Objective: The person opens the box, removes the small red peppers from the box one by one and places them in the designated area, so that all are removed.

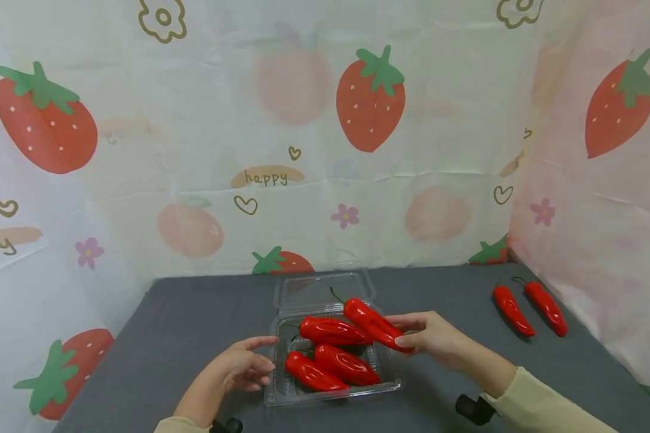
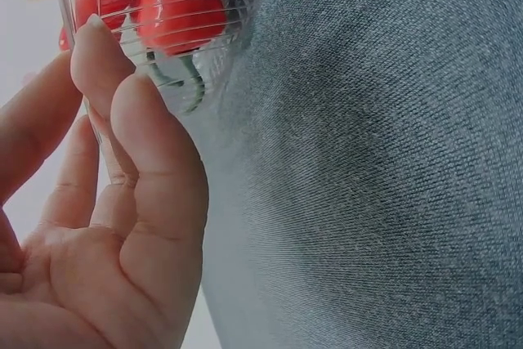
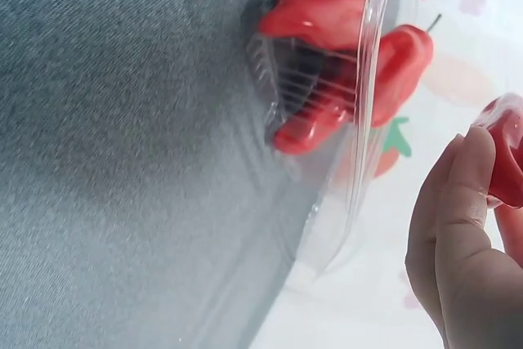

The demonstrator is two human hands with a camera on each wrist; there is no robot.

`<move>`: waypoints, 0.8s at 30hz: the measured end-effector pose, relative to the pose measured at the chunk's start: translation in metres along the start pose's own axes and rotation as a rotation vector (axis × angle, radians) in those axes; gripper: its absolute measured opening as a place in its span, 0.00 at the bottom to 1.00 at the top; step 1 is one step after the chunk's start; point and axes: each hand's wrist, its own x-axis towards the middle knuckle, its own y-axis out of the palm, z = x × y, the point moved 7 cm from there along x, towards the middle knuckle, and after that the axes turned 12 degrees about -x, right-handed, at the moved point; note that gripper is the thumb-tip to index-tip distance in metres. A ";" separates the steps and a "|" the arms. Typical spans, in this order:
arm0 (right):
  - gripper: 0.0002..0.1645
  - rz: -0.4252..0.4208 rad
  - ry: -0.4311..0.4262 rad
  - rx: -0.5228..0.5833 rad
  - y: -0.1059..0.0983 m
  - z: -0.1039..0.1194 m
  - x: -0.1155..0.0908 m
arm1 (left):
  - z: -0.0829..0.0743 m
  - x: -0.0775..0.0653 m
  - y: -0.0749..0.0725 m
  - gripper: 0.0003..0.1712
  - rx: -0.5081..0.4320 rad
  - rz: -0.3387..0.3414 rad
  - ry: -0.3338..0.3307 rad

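Observation:
A clear plastic box (image 1: 392,385) with its lid (image 1: 325,290) folded back stands on the table. Three red chili peppers (image 1: 333,331) lie inside it, stems to the left. My right hand (image 1: 439,338) pinches the lower end of another red chili pepper (image 1: 371,322) above the box's right side, its stem pointing up and left. In the right wrist view, only part of the held chili pepper (image 3: 508,149) shows. My left hand (image 1: 244,364) is at the box's left side, fingers loosely bent and holding nothing; whether they touch the wall I cannot tell.
Two more red chili peppers (image 1: 544,307) lie at the right back of the dark grey table (image 1: 206,313). Behind and at both sides hangs a white cloth (image 1: 206,108) with strawberry prints.

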 end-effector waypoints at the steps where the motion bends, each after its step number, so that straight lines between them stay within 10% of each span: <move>1: 0.31 -0.004 0.003 0.001 -0.002 0.000 -0.001 | 0.000 0.000 0.000 0.34 0.001 -0.005 -0.002; 24: 0.34 -0.116 0.058 0.028 -0.041 -0.024 -0.025 | 0.003 0.003 -0.003 0.32 0.026 -0.037 -0.025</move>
